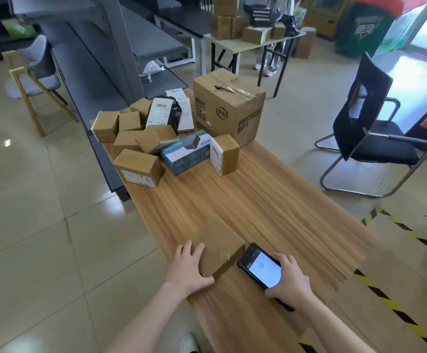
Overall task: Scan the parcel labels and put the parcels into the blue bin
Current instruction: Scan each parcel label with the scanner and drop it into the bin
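Note:
A flat brown parcel lies near the front left edge of the wooden table. My left hand grips its near left corner, fingers on top and thumb along the near edge. My right hand holds a black handheld scanner with a lit white screen, its tip close to the parcel's right end. No label shows on the parcel's top. No blue bin is in view.
At the far end lie several small brown boxes, a teal box, a black mailer bag and a large carton. A black chair stands right, grey shelving left, and striped floor tape near right.

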A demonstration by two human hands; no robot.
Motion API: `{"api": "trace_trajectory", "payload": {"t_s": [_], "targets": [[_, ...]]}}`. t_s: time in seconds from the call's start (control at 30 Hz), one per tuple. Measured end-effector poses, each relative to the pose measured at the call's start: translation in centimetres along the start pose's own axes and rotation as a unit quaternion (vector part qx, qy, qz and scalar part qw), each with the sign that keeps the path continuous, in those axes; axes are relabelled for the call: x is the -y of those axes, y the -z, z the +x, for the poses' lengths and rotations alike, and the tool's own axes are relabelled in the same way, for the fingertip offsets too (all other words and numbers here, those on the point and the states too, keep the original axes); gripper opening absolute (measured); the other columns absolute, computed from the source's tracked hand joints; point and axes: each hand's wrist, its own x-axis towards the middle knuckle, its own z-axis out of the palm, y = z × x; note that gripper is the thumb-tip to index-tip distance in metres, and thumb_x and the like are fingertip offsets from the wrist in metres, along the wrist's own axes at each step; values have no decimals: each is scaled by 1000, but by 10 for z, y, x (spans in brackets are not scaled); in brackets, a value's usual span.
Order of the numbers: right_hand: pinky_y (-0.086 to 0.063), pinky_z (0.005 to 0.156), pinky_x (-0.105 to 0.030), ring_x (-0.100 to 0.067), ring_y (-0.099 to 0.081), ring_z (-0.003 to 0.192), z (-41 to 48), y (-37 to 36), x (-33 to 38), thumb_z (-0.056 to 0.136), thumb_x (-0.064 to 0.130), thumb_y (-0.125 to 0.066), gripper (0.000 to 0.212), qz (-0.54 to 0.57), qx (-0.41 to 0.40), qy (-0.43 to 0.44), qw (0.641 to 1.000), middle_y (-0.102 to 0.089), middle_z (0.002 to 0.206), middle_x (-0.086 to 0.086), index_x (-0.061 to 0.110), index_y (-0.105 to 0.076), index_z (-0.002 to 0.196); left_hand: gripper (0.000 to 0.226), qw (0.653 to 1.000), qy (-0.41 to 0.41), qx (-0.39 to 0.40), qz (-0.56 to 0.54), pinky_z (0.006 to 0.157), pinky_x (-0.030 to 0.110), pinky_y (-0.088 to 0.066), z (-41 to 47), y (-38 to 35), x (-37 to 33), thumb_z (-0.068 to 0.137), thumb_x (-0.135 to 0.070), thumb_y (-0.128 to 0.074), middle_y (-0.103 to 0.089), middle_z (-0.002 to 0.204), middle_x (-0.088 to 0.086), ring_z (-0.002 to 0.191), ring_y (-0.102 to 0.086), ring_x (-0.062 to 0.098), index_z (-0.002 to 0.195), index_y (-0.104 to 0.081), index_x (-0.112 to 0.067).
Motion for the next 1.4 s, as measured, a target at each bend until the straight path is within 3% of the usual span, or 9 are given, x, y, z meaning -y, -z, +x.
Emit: {"api": "trace_trajectory", "payload": {"t_s": [0.13,0.3,0.47,0.53,0.63,0.7,0.9,1.23,1.4], "targets": [[-40,93,-36,-7,-41,99,-9,15,-21,56,32,-80,96,-12,17,33,999,-38,113,12,29,-33,140,101,997,-9,32,-73,116,37,-27,-25,5,-9,62,-71,-55,-25,156,2,142,-21,25,150,-14,-42],[-41,92,-35,-7,-41,98,-13,26,-34,56,35,-81,95,-25,28,73,997,-38,107,13,30,-34,139,75,991,-32,10,-133,97,35,-47,-41,23,-13,76,-62,-43,-47,138,-1,116,-51,19,142,-7,-59],[-41,88,-34,-8,-43,96,-11,28,-36,53,36,-78,96,-41,50,85,994,-38,107,12,28,-34,138,63,987,-60,-99,-115,57,22,-44,-41,25,-16,101,-20,-31,-37,128,-13,70,-50,14,142,-8,-62],[-41,89,-35,-8,-42,96,-7,28,-33,53,37,-78,96,-44,46,89,994,-38,108,12,27,-34,138,61,982,-55,-124,-131,59,16,-39,-33,25,-13,101,-11,-31,-31,136,-11,75,-47,12,145,-20,-52],[-40,91,-35,-8,-45,95,-1,29,-26,55,36,-79,95,-48,41,90,994,-38,109,12,27,-34,139,50,972,-37,-141,-183,96,21,-39,-21,26,-5,101,-35,-44,-27,141,-10,112,-47,9,148,-30,-39],[-39,90,-34,-8,-47,93,3,29,-20,55,37,-80,96,-48,37,91,994,-37,109,13,27,-34,139,67,972,-26,-137,-191,106,27,-36,-12,24,5,91,-46,-58,-23,139,-14,122,-38,7,150,-25,-39],[-38,93,-35,-9,-48,97,24,30,1,57,38,-80,95,-55,25,70,996,-38,113,11,24,-34,139,66,951,41,-177,-251,82,20,-39,29,32,26,88,-36,-64,-29,114,-8,95,-45,4,145,-31,-38],[-37,99,-39,-8,-43,93,57,20,36,58,38,-80,95,-94,34,56,993,-35,107,12,25,-34,139,79,962,96,-69,-248,94,34,-43,71,17,49,92,-48,-55,-45,138,8,119,-53,26,153,-7,-34],[-36,102,-41,-8,-46,102,63,18,40,56,39,-80,99,-101,35,55,993,-36,113,13,27,-32,142,84,997,61,-18,-42,61,32,-47,71,27,45,85,-67,-44,-59,88,-5,73,-56,17,150,-5,-33]]}}
